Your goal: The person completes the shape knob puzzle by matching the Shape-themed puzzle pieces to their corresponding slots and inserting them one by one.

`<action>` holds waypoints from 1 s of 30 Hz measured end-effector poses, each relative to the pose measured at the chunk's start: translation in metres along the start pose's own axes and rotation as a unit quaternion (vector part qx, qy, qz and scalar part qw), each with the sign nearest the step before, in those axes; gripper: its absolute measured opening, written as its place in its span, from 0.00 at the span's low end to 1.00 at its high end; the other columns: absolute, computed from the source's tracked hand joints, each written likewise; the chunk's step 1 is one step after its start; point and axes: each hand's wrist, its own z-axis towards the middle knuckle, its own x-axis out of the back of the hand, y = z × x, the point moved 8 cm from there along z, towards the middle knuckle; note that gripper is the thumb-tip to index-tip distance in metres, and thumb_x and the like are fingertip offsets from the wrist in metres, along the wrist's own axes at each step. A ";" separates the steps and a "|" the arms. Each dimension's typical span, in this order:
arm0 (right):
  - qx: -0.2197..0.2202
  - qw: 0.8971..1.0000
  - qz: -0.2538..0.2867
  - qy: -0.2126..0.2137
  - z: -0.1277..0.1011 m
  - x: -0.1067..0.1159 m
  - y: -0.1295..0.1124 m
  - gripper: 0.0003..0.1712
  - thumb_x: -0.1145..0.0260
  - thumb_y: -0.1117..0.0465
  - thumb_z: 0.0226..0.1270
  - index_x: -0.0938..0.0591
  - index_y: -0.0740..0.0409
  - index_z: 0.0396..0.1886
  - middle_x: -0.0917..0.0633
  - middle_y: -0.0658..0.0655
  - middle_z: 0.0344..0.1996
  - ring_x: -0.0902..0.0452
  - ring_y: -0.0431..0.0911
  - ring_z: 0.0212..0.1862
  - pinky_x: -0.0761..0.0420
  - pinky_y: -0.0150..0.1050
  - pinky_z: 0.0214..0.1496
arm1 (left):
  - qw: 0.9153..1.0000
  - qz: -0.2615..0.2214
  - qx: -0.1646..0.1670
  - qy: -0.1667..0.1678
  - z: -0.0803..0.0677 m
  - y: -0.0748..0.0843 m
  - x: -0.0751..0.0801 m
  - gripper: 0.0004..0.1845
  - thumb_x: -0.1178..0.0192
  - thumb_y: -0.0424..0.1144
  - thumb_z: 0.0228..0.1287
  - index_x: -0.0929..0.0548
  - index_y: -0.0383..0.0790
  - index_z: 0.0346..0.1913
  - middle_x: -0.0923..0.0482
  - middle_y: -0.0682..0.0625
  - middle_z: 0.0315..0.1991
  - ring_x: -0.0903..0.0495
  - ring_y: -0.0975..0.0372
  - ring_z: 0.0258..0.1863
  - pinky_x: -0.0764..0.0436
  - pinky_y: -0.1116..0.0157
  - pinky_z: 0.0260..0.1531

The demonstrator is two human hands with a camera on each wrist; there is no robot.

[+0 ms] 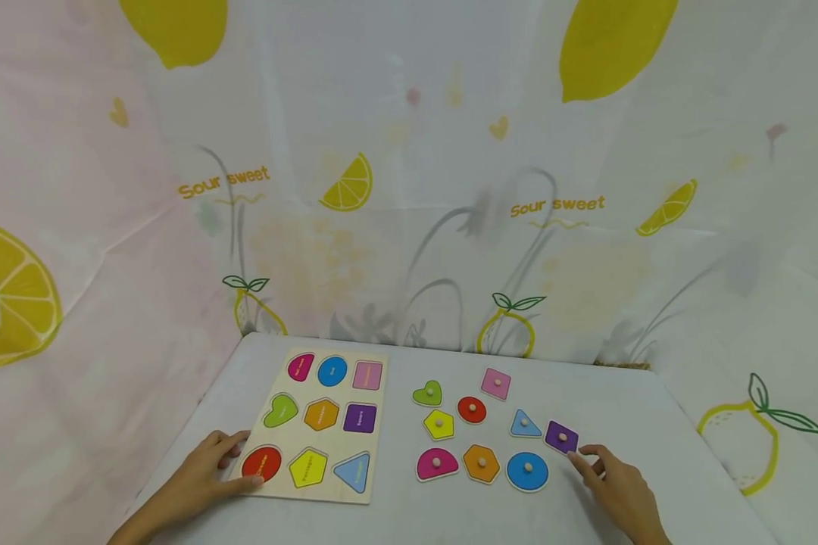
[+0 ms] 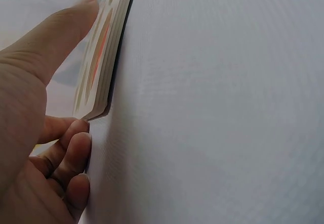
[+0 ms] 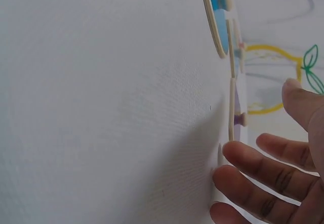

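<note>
A wooden shape puzzle board (image 1: 293, 440) lies on the left of the table, with coloured, labelled shapes in three rows. My left hand (image 1: 207, 473) holds its near left corner, the thumb lying over the top and the other fingers curled at the edge, as the left wrist view shows. On the right, my right hand (image 1: 616, 484) is beside a purple square knobbed piece (image 1: 562, 439). Its fingertips are close to that piece; whether they touch it I cannot tell. In the right wrist view the thumb is apart from the wooden knob (image 3: 244, 119), and the fingers are loosely bent.
Several more knobbed pieces lie between board and right hand, among them a blue oval (image 1: 528, 478), orange hexagon (image 1: 473, 471), magenta half circle (image 1: 443, 471), light blue triangle (image 1: 523, 430) and pink square (image 1: 496, 375). A lemon-printed cloth (image 1: 409, 250) hangs behind the white table (image 1: 463, 518).
</note>
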 end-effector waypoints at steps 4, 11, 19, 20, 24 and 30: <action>0.000 1.000 0.010 0.005 0.004 -0.001 0.000 0.28 0.39 0.39 0.76 0.18 0.59 0.56 0.18 0.47 0.25 0.27 0.42 0.26 0.28 0.40 0.28 | 1.000 -0.008 0.000 -0.009 0.001 0.000 -0.001 0.51 0.19 0.56 0.46 0.26 0.27 0.68 0.31 0.50 0.41 0.33 0.59 0.41 0.28 0.68 0.35; 0.022 1.000 0.000 0.009 0.011 -0.002 -0.008 0.24 0.37 0.43 0.76 0.17 0.58 0.53 0.20 0.47 0.24 0.29 0.42 0.25 0.29 0.39 0.27 | 0.999 -0.030 0.012 -0.024 0.001 -0.003 -0.004 0.55 0.16 0.55 0.41 0.27 0.29 0.69 0.31 0.50 0.42 0.33 0.58 0.41 0.28 0.69 0.35; 0.059 0.998 0.004 0.036 0.025 0.001 -0.024 0.20 0.34 0.47 0.74 0.16 0.59 0.51 0.19 0.47 0.25 0.30 0.43 0.25 0.29 0.37 0.25 | 0.999 -0.041 0.006 -0.019 0.002 -0.005 -0.001 0.55 0.15 0.53 0.40 0.27 0.29 0.70 0.31 0.49 0.42 0.33 0.58 0.41 0.29 0.69 0.33; 0.062 0.997 0.009 0.038 0.027 0.001 -0.025 0.20 0.33 0.48 0.74 0.16 0.59 0.52 0.19 0.48 0.25 0.30 0.43 0.26 0.29 0.36 0.25 | 0.999 -0.043 0.007 -0.019 0.002 -0.006 -0.001 0.55 0.15 0.53 0.40 0.27 0.29 0.70 0.31 0.49 0.42 0.33 0.58 0.41 0.29 0.69 0.33; 0.060 0.997 0.030 0.029 0.033 -0.004 -0.028 0.20 0.33 0.48 0.73 0.15 0.60 0.51 0.21 0.47 0.24 0.30 0.43 0.26 0.31 0.36 0.26 | 0.998 -0.051 0.013 -0.023 0.001 -0.009 -0.002 0.55 0.15 0.53 0.39 0.27 0.31 0.71 0.32 0.49 0.42 0.34 0.58 0.41 0.30 0.68 0.35; 0.052 0.997 0.056 0.006 0.038 -0.015 -0.034 0.20 0.32 0.50 0.73 0.16 0.61 0.52 0.21 0.46 0.23 0.29 0.43 0.26 0.31 0.35 0.26 | 0.998 -0.054 0.023 -0.029 0.000 -0.014 -0.004 0.55 0.15 0.52 0.39 0.27 0.33 0.71 0.33 0.49 0.43 0.34 0.59 0.41 0.31 0.68 0.36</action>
